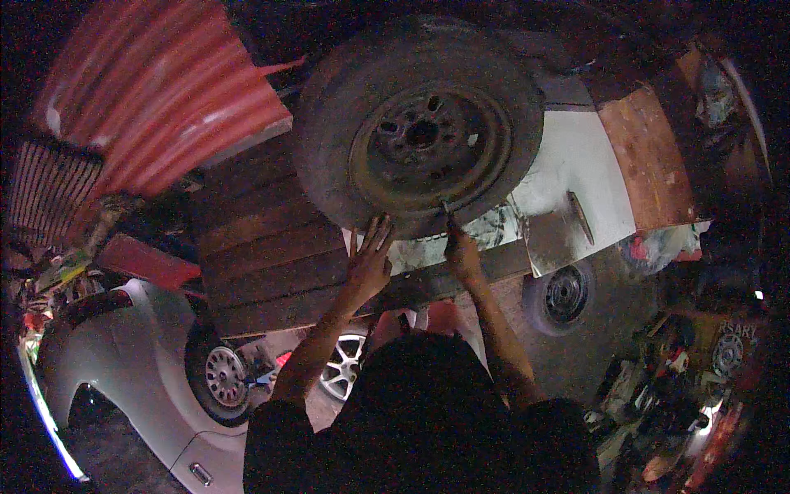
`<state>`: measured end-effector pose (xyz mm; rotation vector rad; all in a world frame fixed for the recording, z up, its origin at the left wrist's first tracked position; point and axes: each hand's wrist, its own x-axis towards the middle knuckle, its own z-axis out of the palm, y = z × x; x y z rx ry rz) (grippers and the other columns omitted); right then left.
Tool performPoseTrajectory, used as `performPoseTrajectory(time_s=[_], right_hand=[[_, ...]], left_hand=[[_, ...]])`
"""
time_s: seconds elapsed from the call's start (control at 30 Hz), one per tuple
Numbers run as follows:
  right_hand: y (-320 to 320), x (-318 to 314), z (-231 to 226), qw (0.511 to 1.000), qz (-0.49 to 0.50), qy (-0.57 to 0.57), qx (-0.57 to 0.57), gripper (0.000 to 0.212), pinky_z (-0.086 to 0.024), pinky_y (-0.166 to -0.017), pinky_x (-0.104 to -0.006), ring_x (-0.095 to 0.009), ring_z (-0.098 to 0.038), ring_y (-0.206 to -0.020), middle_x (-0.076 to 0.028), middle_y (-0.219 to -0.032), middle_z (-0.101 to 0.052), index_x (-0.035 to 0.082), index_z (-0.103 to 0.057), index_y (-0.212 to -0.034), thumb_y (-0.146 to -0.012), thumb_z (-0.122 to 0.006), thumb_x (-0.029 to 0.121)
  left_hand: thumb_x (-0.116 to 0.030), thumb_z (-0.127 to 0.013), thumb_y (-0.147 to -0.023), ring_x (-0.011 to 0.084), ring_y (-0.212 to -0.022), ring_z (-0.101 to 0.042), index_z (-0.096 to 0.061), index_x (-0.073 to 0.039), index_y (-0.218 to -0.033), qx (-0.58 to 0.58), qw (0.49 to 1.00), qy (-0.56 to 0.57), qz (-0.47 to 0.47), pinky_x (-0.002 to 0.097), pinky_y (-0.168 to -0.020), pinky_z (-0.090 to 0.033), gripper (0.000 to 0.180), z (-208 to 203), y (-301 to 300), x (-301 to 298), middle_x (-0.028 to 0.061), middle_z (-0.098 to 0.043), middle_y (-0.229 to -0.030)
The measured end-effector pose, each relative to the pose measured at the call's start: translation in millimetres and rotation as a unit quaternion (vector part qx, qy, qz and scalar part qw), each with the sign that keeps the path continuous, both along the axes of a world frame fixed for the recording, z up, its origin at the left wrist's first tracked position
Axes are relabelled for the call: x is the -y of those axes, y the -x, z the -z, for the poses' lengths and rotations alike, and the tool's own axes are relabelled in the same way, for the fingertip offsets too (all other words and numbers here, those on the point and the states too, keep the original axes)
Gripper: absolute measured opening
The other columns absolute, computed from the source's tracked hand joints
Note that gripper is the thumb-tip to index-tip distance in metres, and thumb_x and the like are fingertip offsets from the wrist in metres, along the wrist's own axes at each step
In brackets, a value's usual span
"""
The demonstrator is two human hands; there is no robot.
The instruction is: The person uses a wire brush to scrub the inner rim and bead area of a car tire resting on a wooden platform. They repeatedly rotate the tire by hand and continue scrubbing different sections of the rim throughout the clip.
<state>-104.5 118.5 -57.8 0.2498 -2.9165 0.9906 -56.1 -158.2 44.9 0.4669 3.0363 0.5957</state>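
Note:
A large dark tire [329, 156] on a dirty steel rim [421, 156] lies on the wooden workbench in front of me. My left hand [370, 259] rests with fingers spread against the tire's near edge. In my right hand [463, 253] is a slim, dark hand tool [447, 212], its tip reaching the tire close to the rim's near edge. Its exact kind is too dark to make out. Beneath the tire lies a white sheet [580, 156] with dark smudges. Another slim, dark tool [581, 218] lies on that sheet, right of the tire.
Wooden planks [255, 247] run left of the tire, and a brown board [648, 156] is at right. Red corrugated sheeting [164, 99] stands far left. A pale car body panel [148, 354] and a loose wheel [561, 298] sit lower. Clutter fills the lower right.

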Motion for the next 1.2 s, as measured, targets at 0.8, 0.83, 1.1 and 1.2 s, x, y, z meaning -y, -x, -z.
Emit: performPoseTrajectory(time_s=[0.8,0.83,1.1,1.2], right_hand=[[-18,-1,-26,0.99,0.024,0.137,-0.022,0.045,-0.054,-0.07,-0.0463,-0.038,-0.072,-0.084,-0.025,-0.097,-0.073,0.005,-0.057,-0.144,-0.1,-0.055,0.01],[-23,-1,-41,0.981,0.05,0.183,-0.034,0.043,-0.053,-0.071,-0.0454,-0.035,-0.072,-0.083,-0.024,-0.097,-0.073,0.005,-0.057,-0.144,-0.102,-0.056,0.013],[-58,-126,-16,0.981,0.141,0.115,0.06,0.035,-0.051,-0.067,-0.045,-0.035,-0.071,-0.081,-0.023,-0.095,-0.073,0.002,-0.069,-0.118,-0.104,-0.059,0.032],[-62,-192,23,0.979,0.19,0.066,-0.027,0.035,-0.051,-0.068,-0.0469,-0.039,-0.07,-0.08,-0.024,-0.094,-0.072,0.001,-0.069,-0.111,-0.102,-0.061,0.034]], left_hand=[[-0.01,-0.062,-0.091,0.0319,-0.16,-0.014,-0.028,-0.011,-0.163,0.035,0.989,-0.094,-0.105,0.0639,-0.124,-0.011,0.079,28,-27,-39,0.0135,-0.019,-0.172],[-0.01,-0.061,-0.092,0.0317,-0.159,-0.015,-0.029,-0.01,-0.162,0.027,0.988,-0.1,-0.111,0.0637,-0.124,-0.012,0.077,28,-28,-42,0.0135,-0.019,-0.172],[-0.012,-0.06,-0.095,0.0372,-0.149,-0.038,-0.035,-0.007,-0.158,0.067,0.978,-0.174,-0.095,0.0565,-0.122,-0.027,0.068,40,-31,-132,0.0185,-0.031,-0.166],[-0.013,-0.063,-0.094,0.0403,-0.14,-0.048,-0.039,-0.007,-0.156,0.057,0.976,-0.193,-0.084,0.0518,-0.117,-0.038,0.066,59,-19,-191,0.0218,-0.043,-0.158]])
